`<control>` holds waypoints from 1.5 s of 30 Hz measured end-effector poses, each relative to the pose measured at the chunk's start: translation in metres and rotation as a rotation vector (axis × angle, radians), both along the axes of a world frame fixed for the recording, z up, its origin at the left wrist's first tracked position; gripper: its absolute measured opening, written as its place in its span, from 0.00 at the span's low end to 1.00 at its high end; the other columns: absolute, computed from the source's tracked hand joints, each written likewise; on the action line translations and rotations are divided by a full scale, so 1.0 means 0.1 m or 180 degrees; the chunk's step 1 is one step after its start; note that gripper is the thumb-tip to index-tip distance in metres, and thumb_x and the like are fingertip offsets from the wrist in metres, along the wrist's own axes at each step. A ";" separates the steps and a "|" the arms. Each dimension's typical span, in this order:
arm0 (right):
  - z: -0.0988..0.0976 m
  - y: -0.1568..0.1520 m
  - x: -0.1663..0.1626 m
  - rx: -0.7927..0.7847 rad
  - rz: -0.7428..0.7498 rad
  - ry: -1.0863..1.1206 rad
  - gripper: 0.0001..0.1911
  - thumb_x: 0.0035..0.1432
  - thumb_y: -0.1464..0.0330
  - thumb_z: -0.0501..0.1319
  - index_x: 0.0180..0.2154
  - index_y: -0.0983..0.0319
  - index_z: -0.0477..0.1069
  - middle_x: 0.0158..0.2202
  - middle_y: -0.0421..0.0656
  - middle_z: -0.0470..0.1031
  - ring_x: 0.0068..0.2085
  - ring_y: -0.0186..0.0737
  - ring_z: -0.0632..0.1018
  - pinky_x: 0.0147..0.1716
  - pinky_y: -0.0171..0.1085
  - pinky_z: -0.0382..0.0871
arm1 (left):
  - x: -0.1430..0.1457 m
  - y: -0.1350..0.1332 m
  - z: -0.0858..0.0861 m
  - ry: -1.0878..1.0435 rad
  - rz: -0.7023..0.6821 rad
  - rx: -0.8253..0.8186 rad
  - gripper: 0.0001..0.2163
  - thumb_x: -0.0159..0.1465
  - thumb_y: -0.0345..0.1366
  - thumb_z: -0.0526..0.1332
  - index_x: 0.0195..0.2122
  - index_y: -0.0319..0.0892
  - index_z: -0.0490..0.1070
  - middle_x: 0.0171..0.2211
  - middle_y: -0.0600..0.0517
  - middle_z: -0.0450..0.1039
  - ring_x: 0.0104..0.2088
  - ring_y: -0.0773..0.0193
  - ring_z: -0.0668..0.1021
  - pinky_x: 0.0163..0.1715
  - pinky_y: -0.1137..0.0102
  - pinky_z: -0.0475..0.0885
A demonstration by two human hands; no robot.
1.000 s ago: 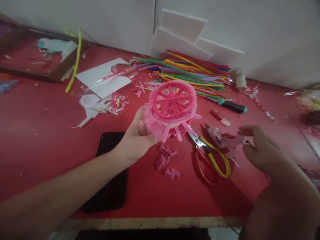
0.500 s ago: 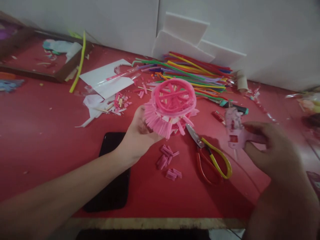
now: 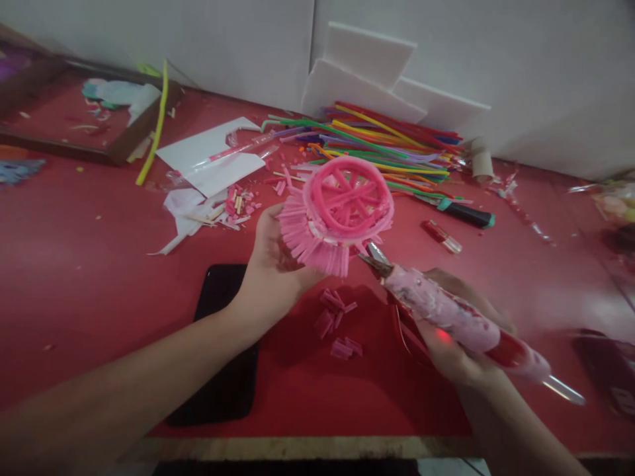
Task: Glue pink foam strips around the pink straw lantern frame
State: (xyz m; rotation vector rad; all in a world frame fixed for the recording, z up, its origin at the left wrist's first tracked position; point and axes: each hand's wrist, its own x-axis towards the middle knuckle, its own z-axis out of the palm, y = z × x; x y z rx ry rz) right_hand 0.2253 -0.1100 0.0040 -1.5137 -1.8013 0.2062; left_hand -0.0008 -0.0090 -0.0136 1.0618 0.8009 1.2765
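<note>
My left hand (image 3: pixel 270 277) is closed around the underside of a pink pipe-cleaner craft (image 3: pixel 352 192), a round wheel-like frame with a fringe of short pink pieces along its near edge. My right hand (image 3: pixel 456 350) grips a pink glue gun (image 3: pixel 446 311), its nozzle close to the craft's lower right edge; whether it touches I cannot tell. A clear glue stick (image 3: pixel 564 390) sticks out of its back end. Beneath the gun lie scissors (image 3: pixel 409 334), mostly covered by it and my hand. Short cut pink pieces (image 3: pixel 335 304) rest on the table below the craft.
A black phone (image 3: pixel 218 383) lies under my left forearm. Behind the craft are many coloured pipe cleaners (image 3: pixel 397 145), white foam boards (image 3: pixel 367 73) and a cutter knife (image 3: pixel 466 213). White paper (image 3: pixel 213 158) and scraps lie left, near a brown-framed tray (image 3: pixel 114 149).
My right hand has brought the glue gun leftward and turned it so its nozzle is near the craft. The fringe of the craft has tilted slightly in my left hand.
</note>
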 end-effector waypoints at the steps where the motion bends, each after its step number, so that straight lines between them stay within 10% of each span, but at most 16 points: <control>1: 0.01 0.01 0.00 0.0034 0.0035 0.0075 0.08 0.56 0.66 0.60 0.40 0.55 0.74 0.34 0.42 0.79 0.31 0.42 0.80 0.28 0.39 0.76 | 0.00 0.00 -0.01 0.0090 0.0045 0.0043 0.36 0.44 0.24 0.78 0.50 0.50 0.64 0.48 0.54 0.77 0.46 0.63 0.82 0.44 0.70 0.81; 45: 0.06 0.08 -0.03 0.0441 0.0264 -0.0014 0.01 0.55 0.68 0.60 0.32 0.58 0.69 0.24 0.37 0.69 0.21 0.32 0.68 0.18 0.35 0.61 | 0.03 0.01 -0.02 -0.0048 -0.0050 0.0017 0.33 0.43 0.23 0.78 0.46 0.50 0.65 0.47 0.54 0.78 0.45 0.64 0.82 0.44 0.73 0.81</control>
